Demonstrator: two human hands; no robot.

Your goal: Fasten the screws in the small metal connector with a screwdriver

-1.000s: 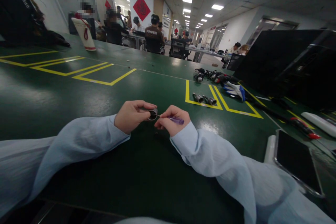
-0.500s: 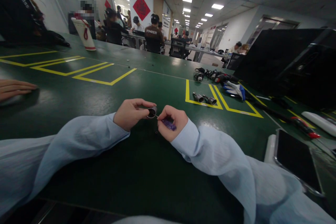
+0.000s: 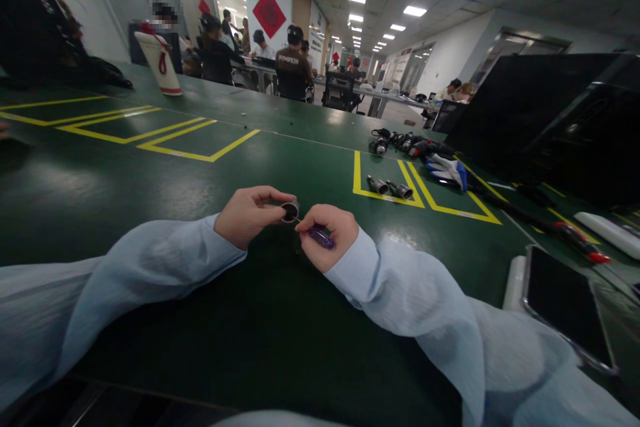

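Your left hand (image 3: 250, 217) pinches a short, hollow grey metal cylinder (image 3: 290, 213) between thumb and fingers, holding it above the dark green tabletop (image 3: 240, 340) with its round open end turned towards you and to the right. Your right hand (image 3: 330, 235) is curled around a slim tool with a translucent purple handle (image 3: 321, 237); its thin metal shaft points left to the cylinder's open mouth, though you cannot tell from here how far in the tip reaches. The two hands are close together but apart, near the middle of the scene.

A tiny dark ring-like piece (image 3: 299, 251) lies on the tabletop just on the near side of the gap between your hands. Farther off to your right, two grey metal parts with cup-shaped ends (image 3: 390, 188) lie side by side at a yellow tape outline (image 3: 357, 173). Beyond them is a jumble of black cables and metal fittings (image 3: 395, 141), with a blue and white glove (image 3: 447, 172) to its right. At the near right lies a black-screened phone (image 3: 567, 307).
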